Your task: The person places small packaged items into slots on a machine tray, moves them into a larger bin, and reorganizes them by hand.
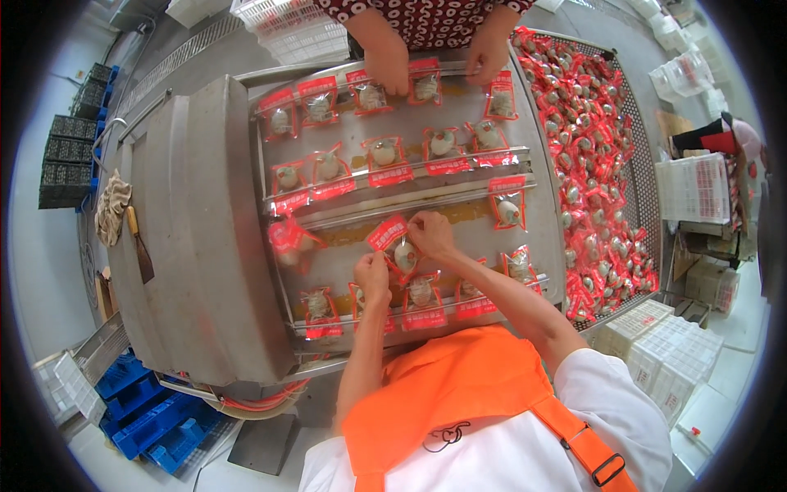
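Note:
My left hand [372, 277] pinches the left edge of a red-topped clear plastic pouch [404, 253] with a pale, egg-shaped item inside. The thumb and fingers of my right hand [432, 235] are on the same pouch at its upper right. It is held above the steel bed [467, 237] of what looks like a vacuum packing machine. Along the near sealing bar, several filled pouches [423, 295] lie with their red ends over it. Another pouch [509, 209] lies to the right of my hands, and a blurred pouch [290, 243] to the left.
Across the bed, a co-worker's hands [387, 67] handle pouches in the far row. The raised steel lid [184, 234] stands left, with a wooden-handled scraper [139, 246] and a cloth [114, 206] beyond. A perforated bin [639, 203] heaped with filled pouches adjoins the right side.

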Available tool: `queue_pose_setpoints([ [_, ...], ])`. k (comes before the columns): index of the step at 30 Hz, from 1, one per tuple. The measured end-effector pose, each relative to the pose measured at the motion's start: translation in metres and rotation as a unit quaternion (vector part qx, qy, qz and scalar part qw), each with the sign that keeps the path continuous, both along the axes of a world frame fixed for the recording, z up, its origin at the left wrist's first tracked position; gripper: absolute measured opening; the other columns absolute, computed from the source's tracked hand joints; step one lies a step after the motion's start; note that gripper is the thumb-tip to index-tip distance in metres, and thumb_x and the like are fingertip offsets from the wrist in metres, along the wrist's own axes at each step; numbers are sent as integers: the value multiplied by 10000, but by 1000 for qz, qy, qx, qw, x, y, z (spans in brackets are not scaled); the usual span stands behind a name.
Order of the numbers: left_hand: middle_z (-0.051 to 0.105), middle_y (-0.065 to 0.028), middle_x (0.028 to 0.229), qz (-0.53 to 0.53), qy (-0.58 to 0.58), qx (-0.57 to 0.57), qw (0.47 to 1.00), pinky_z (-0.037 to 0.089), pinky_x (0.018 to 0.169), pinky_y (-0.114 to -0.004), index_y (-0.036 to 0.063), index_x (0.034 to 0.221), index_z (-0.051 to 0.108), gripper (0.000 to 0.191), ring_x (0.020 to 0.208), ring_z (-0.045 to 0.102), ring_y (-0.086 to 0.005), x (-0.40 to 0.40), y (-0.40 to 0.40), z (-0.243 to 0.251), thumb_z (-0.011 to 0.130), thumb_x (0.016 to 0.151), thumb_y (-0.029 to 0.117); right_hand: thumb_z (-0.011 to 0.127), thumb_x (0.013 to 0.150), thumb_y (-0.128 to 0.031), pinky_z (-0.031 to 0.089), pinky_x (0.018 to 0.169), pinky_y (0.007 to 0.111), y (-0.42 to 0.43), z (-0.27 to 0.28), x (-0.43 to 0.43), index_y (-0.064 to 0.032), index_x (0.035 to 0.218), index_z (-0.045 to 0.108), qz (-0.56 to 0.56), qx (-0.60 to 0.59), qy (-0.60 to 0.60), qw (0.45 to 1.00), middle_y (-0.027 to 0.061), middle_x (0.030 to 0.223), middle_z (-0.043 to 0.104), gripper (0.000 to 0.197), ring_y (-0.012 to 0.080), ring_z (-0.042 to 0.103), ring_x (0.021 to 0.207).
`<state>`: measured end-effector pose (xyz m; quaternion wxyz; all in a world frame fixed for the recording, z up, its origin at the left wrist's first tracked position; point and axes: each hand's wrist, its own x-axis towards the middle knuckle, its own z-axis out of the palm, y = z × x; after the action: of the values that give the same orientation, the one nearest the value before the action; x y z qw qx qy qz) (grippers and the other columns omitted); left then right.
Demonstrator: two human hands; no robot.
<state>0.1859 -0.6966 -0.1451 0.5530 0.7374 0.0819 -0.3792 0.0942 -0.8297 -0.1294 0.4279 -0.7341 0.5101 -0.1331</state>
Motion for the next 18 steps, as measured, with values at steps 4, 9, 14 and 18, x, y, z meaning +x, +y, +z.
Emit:
queue_pose_setpoints([
  [4, 580, -4, 673, -8, 3, -3, 1000, 384, 533, -265, -38, 841, 654, 202, 610, 490, -80, 2, -5, 0, 602, 847, 157, 640, 763, -212, 535, 676, 417, -5, -11, 1, -46, 787, 727, 3, -21, 1, 1000, 166, 725, 679, 189, 336, 671, 704],
  [9, 610, -20, 695, -7, -7, -20, 1000, 419, 565, -287, -45, 853, 664, 209, 629, 519, -105, 5, -15, -9, 605, 842, 155, 625, 766, -221, 524, 648, 412, -9, -15, 0, -31, 796, 723, -20, -48, -13, 999, 171, 711, 672, 216, 332, 670, 682],
  [14, 637, -46, 711, -33, -29, 10, 999, 438, 595, -294, -47, 820, 671, 207, 661, 542, -109, 1, -25, -12, 609, 830, 150, 631, 789, -219, 519, 698, 454, -15, -9, -8, -20, 829, 706, -26, -7, -22, 999, 196, 794, 674, 217, 380, 653, 774],
  [18, 612, -35, 744, -56, -63, -8, 996, 486, 526, -283, -11, 831, 628, 161, 625, 558, -118, -1, -20, -24, 605, 863, 145, 617, 781, -227, 519, 632, 392, -14, -15, -11, -22, 783, 709, -32, -57, -19, 998, 156, 700, 671, 225, 308, 670, 667],
])
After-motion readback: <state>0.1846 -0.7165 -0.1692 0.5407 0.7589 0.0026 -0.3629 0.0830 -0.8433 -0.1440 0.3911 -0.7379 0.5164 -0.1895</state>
